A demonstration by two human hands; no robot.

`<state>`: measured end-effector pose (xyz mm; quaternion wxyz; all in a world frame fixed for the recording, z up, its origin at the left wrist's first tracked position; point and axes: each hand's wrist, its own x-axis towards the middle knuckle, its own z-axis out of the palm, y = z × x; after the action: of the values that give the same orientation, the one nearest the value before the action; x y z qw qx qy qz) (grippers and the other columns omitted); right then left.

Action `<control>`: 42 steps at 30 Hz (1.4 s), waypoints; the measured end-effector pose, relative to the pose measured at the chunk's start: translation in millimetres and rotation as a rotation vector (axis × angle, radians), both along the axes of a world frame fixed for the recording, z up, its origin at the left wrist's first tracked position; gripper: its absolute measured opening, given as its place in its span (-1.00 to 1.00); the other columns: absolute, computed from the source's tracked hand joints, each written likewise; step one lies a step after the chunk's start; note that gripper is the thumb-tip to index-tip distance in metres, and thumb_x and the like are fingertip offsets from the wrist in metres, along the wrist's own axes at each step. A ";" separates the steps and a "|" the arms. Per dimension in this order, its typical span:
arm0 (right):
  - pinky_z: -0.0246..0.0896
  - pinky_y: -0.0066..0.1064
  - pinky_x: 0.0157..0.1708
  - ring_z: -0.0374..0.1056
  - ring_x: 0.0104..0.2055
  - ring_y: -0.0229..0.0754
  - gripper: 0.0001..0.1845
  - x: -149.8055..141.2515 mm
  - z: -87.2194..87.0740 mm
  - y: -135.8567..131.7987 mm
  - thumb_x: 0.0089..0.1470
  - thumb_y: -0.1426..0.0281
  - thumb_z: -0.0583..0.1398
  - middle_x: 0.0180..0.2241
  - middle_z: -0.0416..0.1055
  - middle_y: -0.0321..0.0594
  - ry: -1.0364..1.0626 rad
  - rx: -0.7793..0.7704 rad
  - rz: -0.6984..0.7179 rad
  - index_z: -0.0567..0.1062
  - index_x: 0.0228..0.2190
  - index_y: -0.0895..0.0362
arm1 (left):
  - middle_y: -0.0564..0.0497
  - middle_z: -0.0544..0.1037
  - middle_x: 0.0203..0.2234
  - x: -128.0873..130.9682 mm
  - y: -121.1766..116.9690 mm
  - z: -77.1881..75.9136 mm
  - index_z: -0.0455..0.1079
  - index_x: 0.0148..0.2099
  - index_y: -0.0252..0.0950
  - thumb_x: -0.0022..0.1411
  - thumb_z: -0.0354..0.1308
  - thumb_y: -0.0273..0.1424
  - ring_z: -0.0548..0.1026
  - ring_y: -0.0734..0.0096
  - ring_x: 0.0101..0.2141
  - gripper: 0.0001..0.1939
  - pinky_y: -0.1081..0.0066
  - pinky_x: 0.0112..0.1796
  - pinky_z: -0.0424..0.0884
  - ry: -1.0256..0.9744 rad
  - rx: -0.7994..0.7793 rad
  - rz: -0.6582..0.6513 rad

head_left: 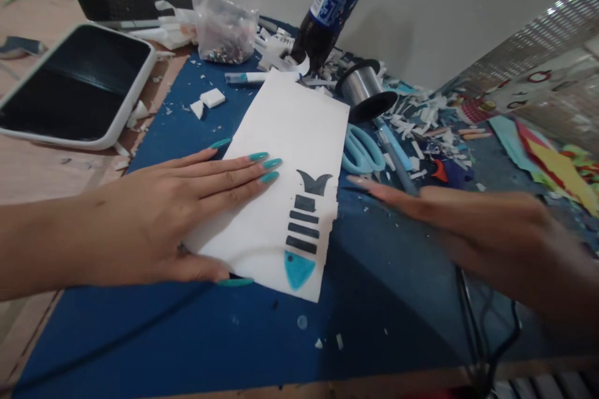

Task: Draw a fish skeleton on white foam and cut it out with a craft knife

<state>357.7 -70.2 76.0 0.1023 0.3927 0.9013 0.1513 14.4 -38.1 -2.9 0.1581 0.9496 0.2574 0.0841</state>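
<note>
My left hand lies flat with fingers stretched over a white sheet, pressing it against the blue mat. Its long nails are teal. On the sheet's right side is a fish-bone figure with a dark tail, dark bars and a blue head pointing toward me. My right hand hovers just right of the sheet, smeared by motion, its fingers drawn together and pointing left. A thin dark tip shows by its fingertips; what it belongs to is unclear. Dark cables hang below that hand.
A phone lies at left. Behind the sheet stand a plastic bag, a dark bottle and a wire spool. Blue-handled scissors, white scraps and coloured sheets lie to the right. The blue mat spreads underneath.
</note>
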 end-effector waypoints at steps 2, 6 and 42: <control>0.01 -0.52 -0.56 0.16 -0.62 -0.35 -0.38 1.9 7.0 -2.2 0.19 0.48 -0.16 -0.61 0.25 -0.39 0.078 0.032 -0.026 -0.05 0.21 -0.27 | 0.07 -0.10 0.29 0.1 -0.3 0.0 -0.30 0.34 -0.14 0.10 -0.02 0.13 0.05 0.00 0.23 -0.08 0.07 0.25 -0.08 0.009 -0.001 -0.004; -0.05 -0.52 -0.61 0.16 -0.64 -0.37 -0.47 -11.5 9.0 -2.8 0.23 0.38 -0.10 -0.62 0.24 -0.42 0.117 -0.040 0.022 0.02 0.20 -0.23 | 0.06 -0.09 0.29 -1.0 -0.8 -1.2 -0.28 0.34 -0.13 0.11 -0.02 0.12 0.09 0.02 0.22 -0.10 0.10 0.25 -0.09 -0.001 0.013 -0.009; -0.53 -0.51 -0.73 -0.25 -0.74 -0.39 -0.27 -66.5 7.3 17.3 0.03 0.49 0.03 -0.72 0.06 -0.41 -0.420 -0.101 0.112 -0.01 0.21 -0.11 | -0.01 -0.11 0.29 -2.8 -0.5 -2.0 -0.30 0.35 -0.20 0.12 -0.03 0.13 0.04 -0.08 0.22 -0.08 0.00 0.23 -0.04 0.023 0.070 -0.027</control>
<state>291.2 -52.9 83.2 0.2990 0.2964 0.8869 0.1899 11.6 -38.6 -5.0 0.1227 0.9588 0.2434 0.0800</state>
